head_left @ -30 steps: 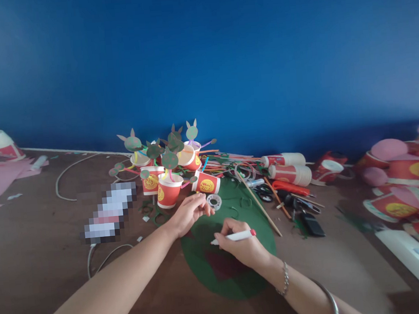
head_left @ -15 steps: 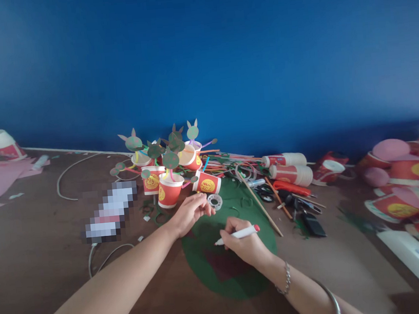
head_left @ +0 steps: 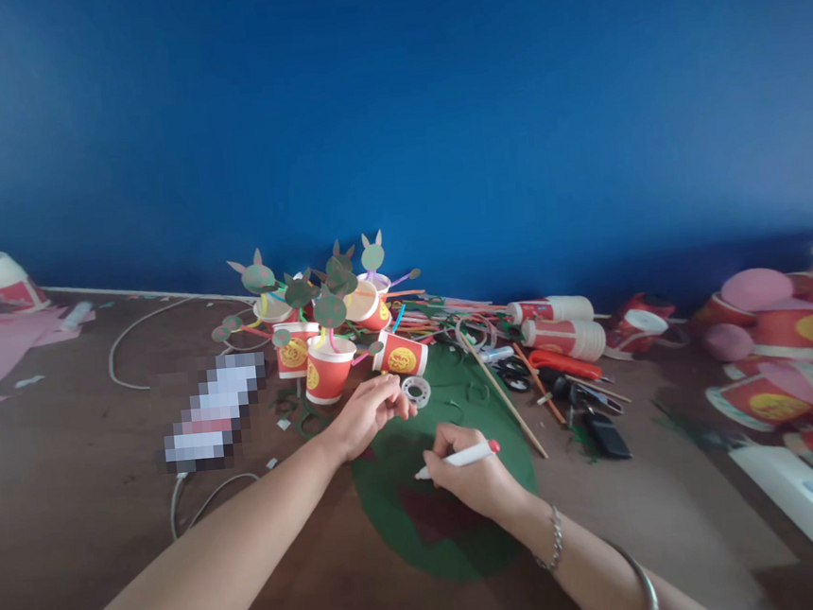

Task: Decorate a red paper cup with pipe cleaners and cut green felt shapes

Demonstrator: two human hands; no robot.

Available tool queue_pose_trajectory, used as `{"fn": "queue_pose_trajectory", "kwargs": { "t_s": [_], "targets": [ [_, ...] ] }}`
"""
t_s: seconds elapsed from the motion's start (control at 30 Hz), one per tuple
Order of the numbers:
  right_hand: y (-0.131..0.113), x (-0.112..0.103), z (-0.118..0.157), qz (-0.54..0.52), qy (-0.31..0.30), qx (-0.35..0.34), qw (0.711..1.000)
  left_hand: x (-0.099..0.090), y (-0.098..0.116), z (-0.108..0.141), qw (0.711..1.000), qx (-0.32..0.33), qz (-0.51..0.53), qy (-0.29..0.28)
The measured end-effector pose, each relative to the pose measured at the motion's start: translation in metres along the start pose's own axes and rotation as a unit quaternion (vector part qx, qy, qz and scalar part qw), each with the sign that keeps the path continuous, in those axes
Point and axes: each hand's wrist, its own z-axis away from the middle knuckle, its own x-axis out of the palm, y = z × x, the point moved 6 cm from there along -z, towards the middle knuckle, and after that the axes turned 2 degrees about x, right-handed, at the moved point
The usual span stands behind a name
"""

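Note:
A white marker with a red end (head_left: 471,454) is gripped in my right hand (head_left: 464,471), its tip pointing left over a green sheet (head_left: 464,561). A dark red piece (head_left: 432,516) lies on that sheet, below the marker. My left hand (head_left: 378,407) is at the sheet's upper left edge, fingers curled, beside a white tape roll (head_left: 415,392); whether it holds anything small is hidden. Just behind it are a tipped red cup (head_left: 399,353) and an upright red cup (head_left: 329,367) with a green paper figure (head_left: 330,309).
Sticks and scraps (head_left: 443,316) lie behind the sheet. Right of it are a wooden stick (head_left: 506,397), scissors (head_left: 513,377) and stacked cups (head_left: 564,339). A power strip (head_left: 808,502) and more cups (head_left: 793,328) stand far right. A phone (head_left: 216,407) with a cable lies left.
The marker and my right hand have shifted very slightly left, the marker's red end a little lower. My left hand has stayed almost still.

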Motion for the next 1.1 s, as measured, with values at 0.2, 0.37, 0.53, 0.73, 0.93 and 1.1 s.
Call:
{"fn": "queue_pose_trajectory", "kwargs": {
  "t_s": [0.2,0.37,0.53,0.73,0.93,1.1],
  "targets": [
    [0.0017,0.0008,0.0002,-0.008,-0.009,0.007,1.0,-0.0004,-0.001,-0.0005,1.0,0.006,0.003,-0.004],
    [-0.0004,-0.0017,0.0008,-0.021,-0.002,0.009,1.0,-0.0002,-0.0011,0.0003,1.0,0.004,0.004,-0.006],
    [-0.0014,-0.0042,-0.0001,-0.012,0.021,0.009,1.0,-0.0001,-0.0009,0.0005,1.0,0.004,0.001,-0.006],
    [-0.0018,-0.0042,-0.0002,-0.019,0.02,0.02,0.999,-0.0003,-0.0007,0.0002,1.0,0.0,0.0,-0.005],
    [-0.0021,-0.0032,0.0007,-0.012,0.005,0.016,1.0,0.0003,0.0003,0.0007,1.0,-0.001,-0.007,0.002],
    [-0.002,-0.0016,0.0003,-0.007,-0.004,0.009,1.0,0.0004,0.0006,0.0006,1.0,0.0,-0.005,-0.001]
  ]
}}
